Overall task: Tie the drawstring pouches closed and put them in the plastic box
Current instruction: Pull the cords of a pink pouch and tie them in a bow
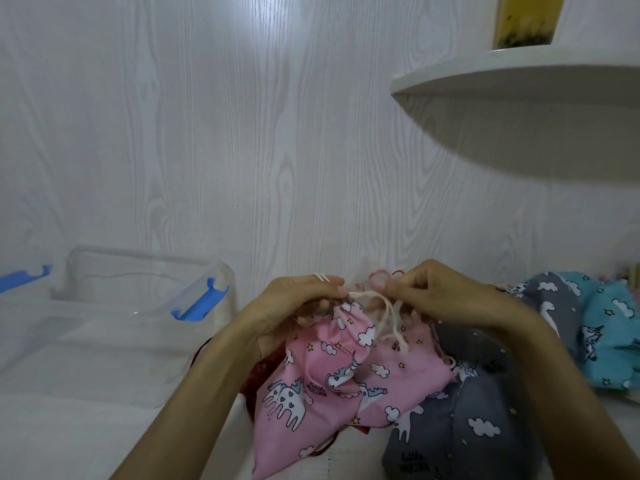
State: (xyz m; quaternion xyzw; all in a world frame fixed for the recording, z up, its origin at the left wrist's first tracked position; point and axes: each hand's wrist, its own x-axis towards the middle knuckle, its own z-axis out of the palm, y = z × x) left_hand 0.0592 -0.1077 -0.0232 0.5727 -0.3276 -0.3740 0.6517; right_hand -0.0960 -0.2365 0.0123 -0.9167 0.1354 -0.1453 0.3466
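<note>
Both hands up at the pink pouch, dead centre. Left hand pinches one cord end, right hand pinches the other. Pull evenly outward, I'd say, snugging the knot onto the gathered neck. Box waits at nine o'clock.

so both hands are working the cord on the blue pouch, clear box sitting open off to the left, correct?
Not quite: the head view shows the left hand and right hand pinching the cream cord of the pink pouch, not the blue one, which lies untouched at right. The clear box does sit open on the left.
</note>
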